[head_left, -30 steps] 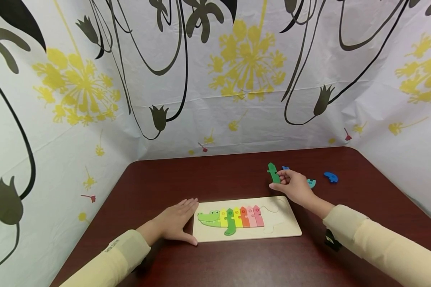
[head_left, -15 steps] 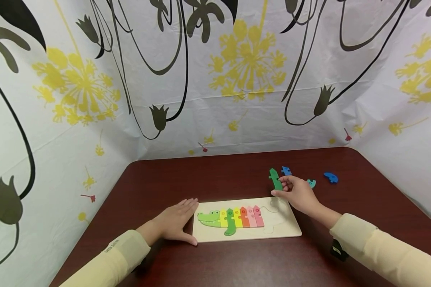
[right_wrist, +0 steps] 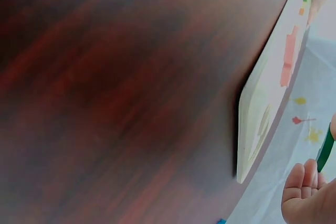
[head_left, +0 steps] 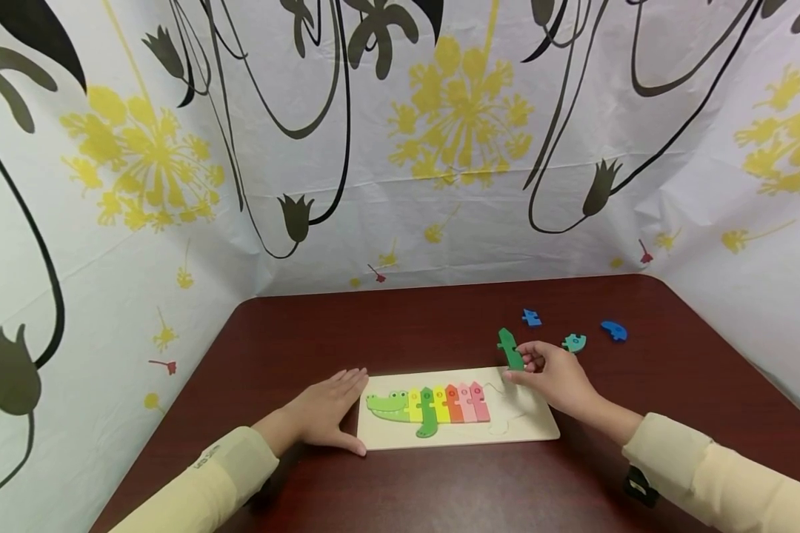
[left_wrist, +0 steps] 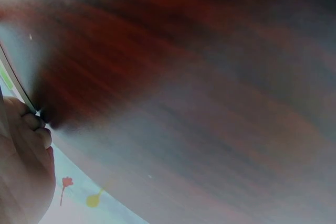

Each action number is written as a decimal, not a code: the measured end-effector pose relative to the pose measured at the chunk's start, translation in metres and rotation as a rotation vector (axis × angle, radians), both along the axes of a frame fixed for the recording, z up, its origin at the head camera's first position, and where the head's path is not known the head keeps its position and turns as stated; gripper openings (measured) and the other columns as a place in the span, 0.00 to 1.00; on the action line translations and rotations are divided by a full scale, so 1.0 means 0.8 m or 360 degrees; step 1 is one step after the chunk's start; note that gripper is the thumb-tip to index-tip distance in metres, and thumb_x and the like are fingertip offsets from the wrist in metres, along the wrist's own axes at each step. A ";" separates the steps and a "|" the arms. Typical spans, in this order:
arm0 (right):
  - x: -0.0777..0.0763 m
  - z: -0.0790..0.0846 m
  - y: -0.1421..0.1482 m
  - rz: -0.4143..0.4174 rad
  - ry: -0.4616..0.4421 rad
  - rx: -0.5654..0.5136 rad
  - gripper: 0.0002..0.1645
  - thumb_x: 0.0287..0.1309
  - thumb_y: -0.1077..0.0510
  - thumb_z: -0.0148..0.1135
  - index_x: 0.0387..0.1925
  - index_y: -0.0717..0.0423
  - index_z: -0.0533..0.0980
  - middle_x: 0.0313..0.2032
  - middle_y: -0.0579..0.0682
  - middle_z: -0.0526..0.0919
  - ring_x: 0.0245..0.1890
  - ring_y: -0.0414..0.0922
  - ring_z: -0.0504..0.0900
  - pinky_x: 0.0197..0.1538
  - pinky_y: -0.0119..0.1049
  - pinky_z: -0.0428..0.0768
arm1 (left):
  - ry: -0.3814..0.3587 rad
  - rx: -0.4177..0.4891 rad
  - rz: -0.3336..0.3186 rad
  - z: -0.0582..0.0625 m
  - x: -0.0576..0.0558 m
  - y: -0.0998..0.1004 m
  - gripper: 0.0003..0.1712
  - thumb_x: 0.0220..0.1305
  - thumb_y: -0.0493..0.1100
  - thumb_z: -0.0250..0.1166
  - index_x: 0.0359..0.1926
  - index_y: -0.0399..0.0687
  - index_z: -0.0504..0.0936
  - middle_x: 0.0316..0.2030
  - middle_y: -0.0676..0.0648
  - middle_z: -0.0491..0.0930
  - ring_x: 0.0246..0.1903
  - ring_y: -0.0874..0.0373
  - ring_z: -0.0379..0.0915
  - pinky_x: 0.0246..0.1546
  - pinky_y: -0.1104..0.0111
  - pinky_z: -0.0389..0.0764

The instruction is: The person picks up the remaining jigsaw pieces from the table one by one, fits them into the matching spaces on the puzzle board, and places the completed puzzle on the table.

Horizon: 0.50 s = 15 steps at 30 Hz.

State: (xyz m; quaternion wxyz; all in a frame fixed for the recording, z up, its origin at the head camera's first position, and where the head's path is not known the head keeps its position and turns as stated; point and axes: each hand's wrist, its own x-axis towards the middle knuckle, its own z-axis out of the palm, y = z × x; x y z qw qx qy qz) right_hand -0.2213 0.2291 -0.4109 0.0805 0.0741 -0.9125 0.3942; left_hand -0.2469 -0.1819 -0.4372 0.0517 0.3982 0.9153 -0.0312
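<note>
A pale wooden puzzle board point(head_left: 453, 437) lies on the dark table, with a crocodile made of coloured pieces set in its left and middle part. Bare outlines show at its right end. My left hand point(head_left: 323, 413) rests flat against the board's left edge, fingers straight. Between thumb and fingers, my right hand point(head_left: 560, 377) pinches a dark green puzzle piece point(head_left: 510, 349) above the board's far right corner. In the right wrist view the same green piece point(right_wrist: 326, 150) shows in the fingers, raised off the board. The left wrist view catches only part of the left hand point(left_wrist: 26, 166).
Beyond the right hand lie a blue piece point(head_left: 531, 317), a teal piece point(head_left: 574, 343) and a curved blue piece point(head_left: 614, 330). A patterned white cloth point(head_left: 373, 148) hangs behind and along both sides of the table point(head_left: 347, 326).
My right hand has come nearer, towards the board, carrying the green puzzle piece. The blue and teal pieces behind it are now uncovered. My left hand has stayed in place.
</note>
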 end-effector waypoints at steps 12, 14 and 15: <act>0.019 -0.006 -0.006 0.0025 -0.0027 -0.0019 0.29 0.50 0.47 0.75 0.45 0.64 0.76 0.29 0.47 0.76 0.31 0.44 0.73 0.27 0.31 0.74 | 0.0004 0.0002 0.0002 0.000 0.000 0.000 0.70 0.48 0.86 0.47 0.75 0.36 0.50 0.74 0.40 0.48 0.73 0.49 0.42 0.71 0.60 0.49; 0.022 -0.006 -0.008 0.0032 -0.0033 -0.0024 0.29 0.49 0.48 0.75 0.45 0.64 0.76 0.28 0.47 0.76 0.31 0.44 0.73 0.26 0.31 0.73 | 0.0005 0.0000 0.0003 0.000 -0.001 0.000 0.70 0.48 0.86 0.47 0.75 0.36 0.50 0.74 0.40 0.48 0.73 0.50 0.42 0.71 0.60 0.49; 0.023 -0.007 -0.009 0.0031 -0.0036 -0.0026 0.29 0.49 0.49 0.76 0.45 0.64 0.76 0.28 0.47 0.76 0.31 0.44 0.73 0.27 0.30 0.73 | 0.0005 0.0000 0.0003 0.000 -0.001 0.000 0.70 0.48 0.86 0.47 0.75 0.36 0.50 0.74 0.40 0.48 0.73 0.50 0.42 0.71 0.60 0.49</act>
